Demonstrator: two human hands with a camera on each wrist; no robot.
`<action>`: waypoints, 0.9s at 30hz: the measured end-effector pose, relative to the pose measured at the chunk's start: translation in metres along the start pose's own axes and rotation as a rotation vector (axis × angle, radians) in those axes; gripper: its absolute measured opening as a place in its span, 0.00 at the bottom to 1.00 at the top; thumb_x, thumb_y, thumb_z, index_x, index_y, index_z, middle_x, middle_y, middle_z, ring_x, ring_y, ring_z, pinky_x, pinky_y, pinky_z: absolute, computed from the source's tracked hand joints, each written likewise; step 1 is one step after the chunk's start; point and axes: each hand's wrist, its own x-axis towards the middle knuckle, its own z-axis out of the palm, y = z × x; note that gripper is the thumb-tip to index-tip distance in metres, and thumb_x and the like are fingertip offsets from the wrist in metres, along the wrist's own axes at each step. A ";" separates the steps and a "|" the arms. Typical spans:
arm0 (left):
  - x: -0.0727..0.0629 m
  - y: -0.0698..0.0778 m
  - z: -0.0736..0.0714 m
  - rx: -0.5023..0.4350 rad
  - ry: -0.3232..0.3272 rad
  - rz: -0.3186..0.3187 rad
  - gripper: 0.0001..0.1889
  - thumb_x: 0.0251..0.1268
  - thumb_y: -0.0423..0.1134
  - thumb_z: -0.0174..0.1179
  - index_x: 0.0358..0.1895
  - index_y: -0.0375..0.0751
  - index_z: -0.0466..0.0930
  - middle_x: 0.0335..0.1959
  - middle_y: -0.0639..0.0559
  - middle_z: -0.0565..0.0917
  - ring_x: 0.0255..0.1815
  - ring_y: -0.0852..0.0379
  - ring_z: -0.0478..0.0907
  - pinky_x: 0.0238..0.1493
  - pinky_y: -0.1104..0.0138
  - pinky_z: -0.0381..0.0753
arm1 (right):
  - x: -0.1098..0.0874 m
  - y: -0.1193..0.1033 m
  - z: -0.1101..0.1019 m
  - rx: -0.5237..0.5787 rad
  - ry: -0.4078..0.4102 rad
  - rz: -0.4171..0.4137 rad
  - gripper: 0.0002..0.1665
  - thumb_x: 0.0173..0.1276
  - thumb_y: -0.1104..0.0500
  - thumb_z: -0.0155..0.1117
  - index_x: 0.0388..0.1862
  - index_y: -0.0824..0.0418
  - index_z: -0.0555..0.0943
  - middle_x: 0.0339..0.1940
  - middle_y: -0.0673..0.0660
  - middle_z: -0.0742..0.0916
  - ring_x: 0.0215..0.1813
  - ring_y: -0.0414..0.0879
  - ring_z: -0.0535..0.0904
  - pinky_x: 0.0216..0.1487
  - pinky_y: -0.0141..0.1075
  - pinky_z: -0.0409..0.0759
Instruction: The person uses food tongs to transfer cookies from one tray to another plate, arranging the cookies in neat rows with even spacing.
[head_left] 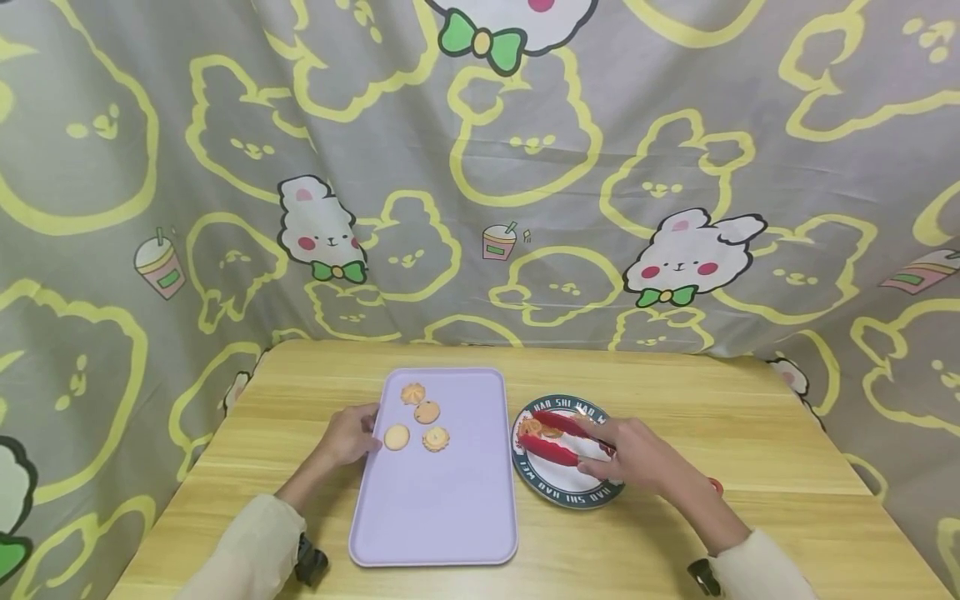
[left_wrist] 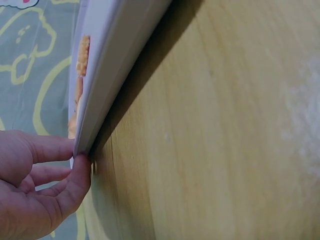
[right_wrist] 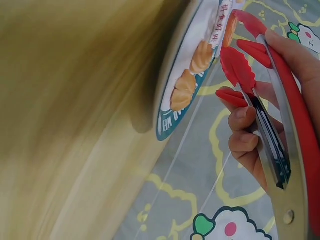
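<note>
My left hand (head_left: 350,435) pinches the left rim of a lilac tray (head_left: 438,517) between thumb and finger, seen closely in the left wrist view. Four-sided and shallow, the tray carries several cookies, among them a plain round cookie (head_left: 397,437) and a ridged cookie (head_left: 413,393), all toward its far end. My right hand (head_left: 637,454) grips red-tipped tongs (right_wrist: 295,115) above a round plate (head_left: 566,498) with a dark green lettered rim. A cookie (right_wrist: 230,29) shows between the tong tips; whether they squeeze it I cannot tell. Two swirled cookies (right_wrist: 183,91) lie on the plate.
The plate stands close to the tray's right edge on a light wooden table (head_left: 720,417). A grey curtain (head_left: 480,192) with yellow bear outlines hangs along the table's back and sides.
</note>
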 end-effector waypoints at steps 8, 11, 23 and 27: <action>0.000 0.000 0.000 0.003 0.005 -0.001 0.36 0.43 0.23 0.63 0.63 0.24 0.66 0.36 0.37 0.82 0.29 0.53 0.79 0.28 0.66 0.85 | -0.008 0.003 0.001 0.012 -0.043 0.023 0.39 0.54 0.42 0.70 0.61 0.59 0.76 0.37 0.51 0.86 0.33 0.41 0.72 0.29 0.27 0.69; 0.000 0.001 0.001 0.009 0.010 0.004 0.35 0.43 0.23 0.64 0.62 0.23 0.66 0.36 0.38 0.82 0.31 0.52 0.79 0.30 0.66 0.85 | -0.010 0.005 0.002 0.021 -0.045 0.010 0.39 0.54 0.43 0.70 0.61 0.60 0.76 0.36 0.51 0.86 0.32 0.40 0.71 0.28 0.26 0.69; 0.001 -0.001 0.001 0.018 0.025 0.009 0.35 0.42 0.23 0.64 0.62 0.23 0.67 0.36 0.38 0.82 0.33 0.51 0.79 0.32 0.65 0.86 | -0.010 0.006 0.003 0.002 -0.038 0.017 0.41 0.52 0.42 0.71 0.62 0.61 0.76 0.42 0.55 0.86 0.33 0.42 0.73 0.31 0.28 0.72; 0.001 -0.001 0.001 0.013 0.025 0.011 0.35 0.42 0.23 0.64 0.62 0.23 0.67 0.36 0.37 0.83 0.34 0.50 0.79 0.32 0.64 0.86 | -0.007 0.002 0.002 -0.012 -0.043 0.024 0.41 0.52 0.40 0.71 0.61 0.60 0.76 0.45 0.56 0.87 0.36 0.42 0.73 0.32 0.29 0.73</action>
